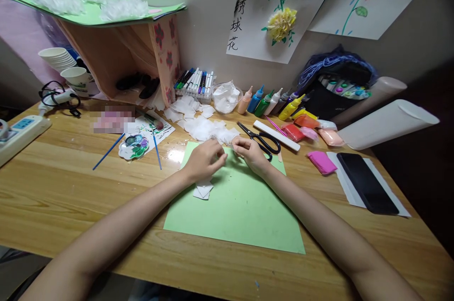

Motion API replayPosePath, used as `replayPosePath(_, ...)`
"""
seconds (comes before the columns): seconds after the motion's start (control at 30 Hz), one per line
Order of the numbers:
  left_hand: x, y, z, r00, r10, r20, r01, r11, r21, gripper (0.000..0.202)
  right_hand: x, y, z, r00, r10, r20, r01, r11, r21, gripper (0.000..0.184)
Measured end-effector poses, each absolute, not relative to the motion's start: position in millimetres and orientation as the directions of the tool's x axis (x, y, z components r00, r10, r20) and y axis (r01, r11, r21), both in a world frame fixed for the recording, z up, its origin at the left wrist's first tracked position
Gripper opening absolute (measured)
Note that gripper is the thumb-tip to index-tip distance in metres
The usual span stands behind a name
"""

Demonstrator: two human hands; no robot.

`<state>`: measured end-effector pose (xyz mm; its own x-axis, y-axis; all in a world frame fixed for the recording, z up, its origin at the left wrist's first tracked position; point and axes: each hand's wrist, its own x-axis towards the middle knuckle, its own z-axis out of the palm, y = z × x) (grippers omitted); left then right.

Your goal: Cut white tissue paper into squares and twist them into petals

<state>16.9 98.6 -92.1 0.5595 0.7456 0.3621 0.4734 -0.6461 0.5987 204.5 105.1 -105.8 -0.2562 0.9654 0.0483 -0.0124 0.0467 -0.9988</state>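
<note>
Above the far part of a green sheet of paper (234,216), my left hand (205,160) is held with bent fingers, its thumb apart from them and nothing visible in its grasp. My right hand (251,153) pinches what looks like a small piece of white tissue paper at its fingertips. Folded white paper (203,190) lies on the green sheet just under my left wrist. Beyond both hands spreads a pile of thin white tissue pieces (207,128). Black-handled scissors (260,139) lie just past my right hand.
Paint bottles (263,105), a marker tray (194,84) and a bowl of white material (227,97) line the wall. On the left are a paint palette (133,147), brushes and a power strip (23,133). A phone (367,182) and clay packets (321,162) lie right.
</note>
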Motion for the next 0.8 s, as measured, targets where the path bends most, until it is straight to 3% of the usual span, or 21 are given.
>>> replayPosePath(0.1, 20.0, 95.7, -94.2, 0.651, 0.668, 0.362, 0.494, -0.734, 0.467, 0.021, 199.6, 102.6, -105.9, -0.269, 0.963, -0.032, -0.029, -0.041, -0.999, 0.028)
replayPosePath(0.17, 20.7, 95.3, -95.2, 0.627, 0.683, 0.373, 0.515, -0.724, 0.46, 0.023, 196.5, 99.9, -104.8, -0.274, 0.962, -0.014, 0.012, -0.012, -1.0, 0.026)
replayPosePath(0.43, 17.0, 101.2, -95.1, 0.554, 0.796, 0.244, 0.46, -0.536, 0.708, 0.027, 184.8, 87.3, -107.8, -0.178, 0.976, 0.128, 0.184, 0.16, -0.97, 0.022)
replayPosePath(0.57, 16.8, 103.8, -97.9, 0.508, 0.832, 0.222, 0.446, -0.475, 0.759, 0.026, 182.5, 84.5, -106.3, -0.157, 0.979, 0.128, 0.194, 0.158, -0.968, 0.021)
replayPosePath(0.7, 15.3, 105.1, -99.0, 0.502, 0.852, 0.147, 0.429, -0.393, 0.813, 0.028, 182.3, 85.1, -106.3, -0.144, 0.988, 0.062, 0.118, 0.079, -0.99, 0.032)
replayPosePath(0.8, 14.2, 105.5, -98.2, 0.542, 0.831, 0.121, 0.411, -0.388, 0.825, 0.034, 182.8, 85.7, -106.6, -0.193, 0.978, 0.082, 0.148, 0.112, -0.983, 0.026)
